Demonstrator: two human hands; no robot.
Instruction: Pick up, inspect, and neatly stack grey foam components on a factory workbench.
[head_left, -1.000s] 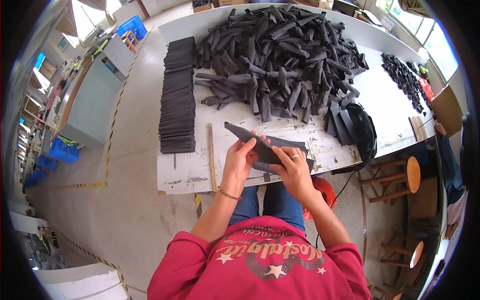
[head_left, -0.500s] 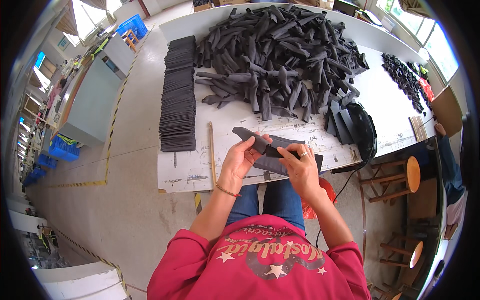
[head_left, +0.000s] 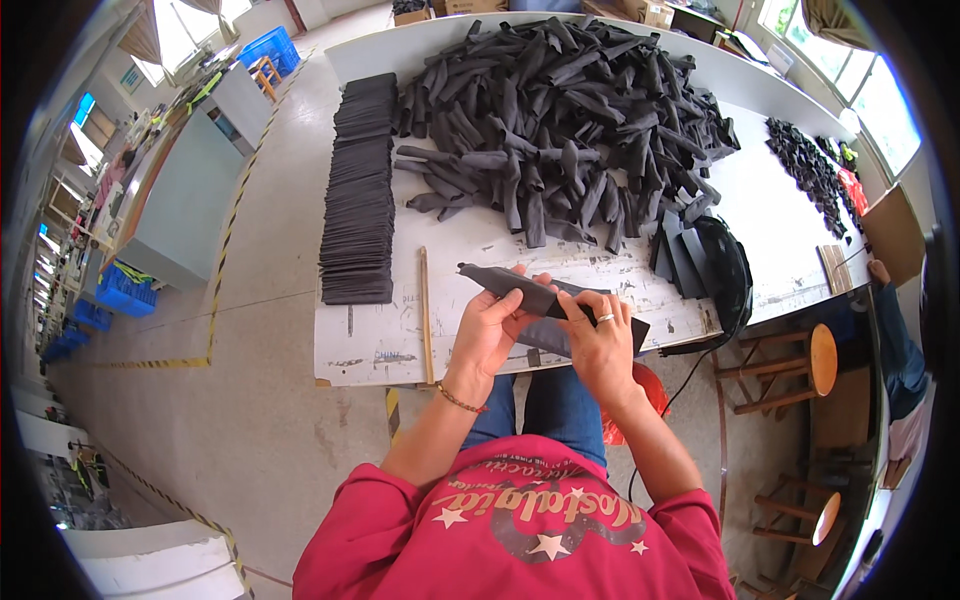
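Both of my hands hold one dark grey fabric piece (head_left: pixel 505 284) just above the near edge of the white worktable (head_left: pixel 380 345). My left hand (head_left: pixel 490 330) grips it from below near its middle. My right hand (head_left: pixel 600 335), with a ring on one finger, pinches its right part. The piece's left tip points up and left, free of the hands. Under my hands a flat dark sheet (head_left: pixel 575 340) lies on the table.
A big heap of dark fabric pieces (head_left: pixel 560 120) covers the table's far half. A neat row of stacked dark pieces (head_left: pixel 362 190) runs along the left. A thin wooden stick (head_left: pixel 424 315) lies beside it. A black bag (head_left: pixel 725 275) and wooden stools (head_left: pixel 800 365) are at right.
The fabric piece has been turned and shifted slightly left between my hands, its left tip now lying lower and flatter. My hands stay at the same spot.
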